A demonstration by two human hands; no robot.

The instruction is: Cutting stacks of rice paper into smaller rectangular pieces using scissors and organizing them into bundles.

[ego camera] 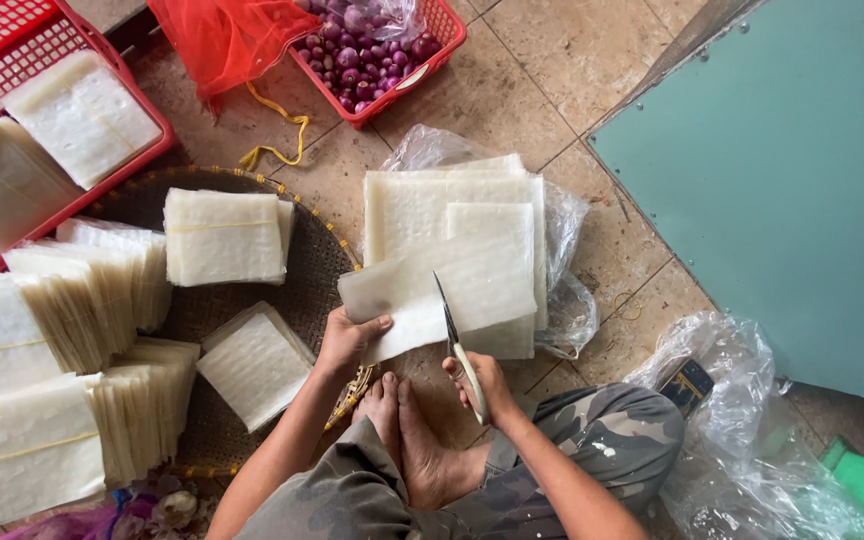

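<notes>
My left hand (350, 338) grips the near left edge of a stack of thin white translucent sheets (422, 290), lifting it off a larger pile of the same sheets (452, 195) that lies on a clear plastic bag. My right hand (482, 382) holds scissors (452, 335) with pale handles, their blades open into the near edge of the held sheets. My bare feet (407, 430) rest on the tiled floor just below both hands.
A round woven tray (322, 265) at left carries several banded bundles of cut white squares (224, 237). Red plastic baskets (152, 110) hold more bundles; another red basket (432, 50) holds small purple onions. A teal panel (792, 190) stands at right, crumpled clear plastic (742, 430) below it.
</notes>
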